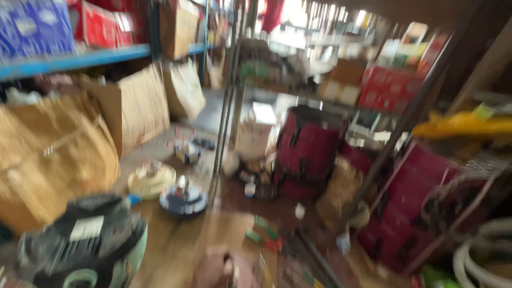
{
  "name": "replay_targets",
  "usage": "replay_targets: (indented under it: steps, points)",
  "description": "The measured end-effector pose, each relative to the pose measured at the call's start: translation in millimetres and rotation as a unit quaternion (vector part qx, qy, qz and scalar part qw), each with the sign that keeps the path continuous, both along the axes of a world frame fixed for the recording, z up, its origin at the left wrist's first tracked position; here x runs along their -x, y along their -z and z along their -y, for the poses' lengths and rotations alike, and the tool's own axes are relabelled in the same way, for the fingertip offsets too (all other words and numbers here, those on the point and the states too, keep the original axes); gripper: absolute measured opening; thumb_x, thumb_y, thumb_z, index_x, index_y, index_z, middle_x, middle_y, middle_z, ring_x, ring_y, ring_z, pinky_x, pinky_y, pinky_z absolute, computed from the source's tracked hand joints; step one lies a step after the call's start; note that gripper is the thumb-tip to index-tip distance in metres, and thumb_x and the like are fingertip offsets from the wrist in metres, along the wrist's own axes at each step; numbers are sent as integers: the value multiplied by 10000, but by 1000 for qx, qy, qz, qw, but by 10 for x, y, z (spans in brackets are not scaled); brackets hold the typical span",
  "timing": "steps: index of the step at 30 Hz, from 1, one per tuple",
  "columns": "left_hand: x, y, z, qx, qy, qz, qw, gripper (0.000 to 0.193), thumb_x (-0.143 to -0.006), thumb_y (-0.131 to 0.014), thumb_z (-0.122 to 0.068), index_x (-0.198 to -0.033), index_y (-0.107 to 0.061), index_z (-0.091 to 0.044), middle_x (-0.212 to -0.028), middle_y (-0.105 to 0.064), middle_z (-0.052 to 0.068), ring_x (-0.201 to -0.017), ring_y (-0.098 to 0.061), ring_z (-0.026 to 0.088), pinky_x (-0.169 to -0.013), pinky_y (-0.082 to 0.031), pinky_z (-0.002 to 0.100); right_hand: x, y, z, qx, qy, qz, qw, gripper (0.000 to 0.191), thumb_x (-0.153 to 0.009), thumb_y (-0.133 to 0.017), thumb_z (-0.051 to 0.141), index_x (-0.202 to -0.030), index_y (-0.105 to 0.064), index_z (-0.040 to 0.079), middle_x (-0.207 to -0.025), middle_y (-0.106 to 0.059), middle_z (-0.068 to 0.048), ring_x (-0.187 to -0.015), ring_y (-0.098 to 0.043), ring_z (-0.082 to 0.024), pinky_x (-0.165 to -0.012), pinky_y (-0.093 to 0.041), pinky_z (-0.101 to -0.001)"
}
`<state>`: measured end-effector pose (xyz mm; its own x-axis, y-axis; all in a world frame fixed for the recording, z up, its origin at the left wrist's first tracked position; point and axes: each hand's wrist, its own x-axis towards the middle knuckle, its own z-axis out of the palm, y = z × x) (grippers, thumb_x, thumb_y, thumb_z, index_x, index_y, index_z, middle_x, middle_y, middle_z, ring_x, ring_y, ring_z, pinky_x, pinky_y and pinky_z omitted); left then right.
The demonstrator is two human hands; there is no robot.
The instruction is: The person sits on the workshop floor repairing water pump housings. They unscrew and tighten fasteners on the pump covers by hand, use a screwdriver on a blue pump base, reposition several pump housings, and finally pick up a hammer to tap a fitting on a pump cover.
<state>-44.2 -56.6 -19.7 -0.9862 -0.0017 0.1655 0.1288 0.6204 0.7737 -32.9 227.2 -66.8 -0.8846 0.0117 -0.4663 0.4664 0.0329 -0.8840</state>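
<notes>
Low at the frame's bottom edge, a blurred hand (pixel 224 269) is showing, its grip too smeared to tell. Nearest it, a round dark-blue disc (pixel 184 201) is lying on the brown floor (pixel 176 245), beside a black-and-green machine (pixel 85 240).

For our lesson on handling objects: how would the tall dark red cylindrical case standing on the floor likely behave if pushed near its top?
The dark red case stands upright and tall, so it may tip. Its sides look soft, so it could dent. The picture is blurred, so its weight is unclear.
</notes>
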Motion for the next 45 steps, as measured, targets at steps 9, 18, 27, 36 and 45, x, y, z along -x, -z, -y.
replay_targets:
  steps: [9,18,27,36,45]
  points:
    - [-225,-129,-83,-2,14,-74,997,184,-725,-616,-164,-802,-752,-67,-853,-748,174,-828,-734,350,-772,-590,446,-981,458,-114,18,2,94,995,254,-892,-692,130,-1122,-740,34,-857,-727,-91,-671,-616,-215,-541,-482,-383]
    - [-178,69,-85,6,42,-105,994,156,-761,-625,-138,-808,-728,-31,-870,-735,183,-855,-716,355,-799,-565,444,-948,397,-50,109,54,38,992,217,-867,-713,58,-1073,-732,-8,-883,-747,-96,-727,-701,-210,-603,-577,-362]
    - [-135,167,-73,-48,52,-89,994,104,-795,-655,-81,-863,-704,-20,-882,-731,159,-860,-725,315,-782,-561,400,-908,563,-162,19,77,133,988,144,-866,-674,73,-977,-696,-16,-750,-669,-153,-563,-618,-288,-501,-509,-434]
    - [-114,153,-10,-63,44,-37,996,152,-812,-667,-94,-923,-751,-33,-910,-771,131,-863,-760,243,-787,-583,350,-885,691,-162,-56,62,104,991,160,-894,-696,99,-989,-720,-28,-757,-706,-134,-576,-632,-241,-480,-506,-403]
    - [-148,117,-26,-82,39,-5,996,187,-771,-698,-152,-889,-780,-33,-837,-795,128,-790,-791,213,-744,-609,330,-928,502,-76,-79,59,103,990,196,-889,-698,114,-1022,-745,-21,-766,-727,-134,-565,-637,-233,-485,-506,-399]
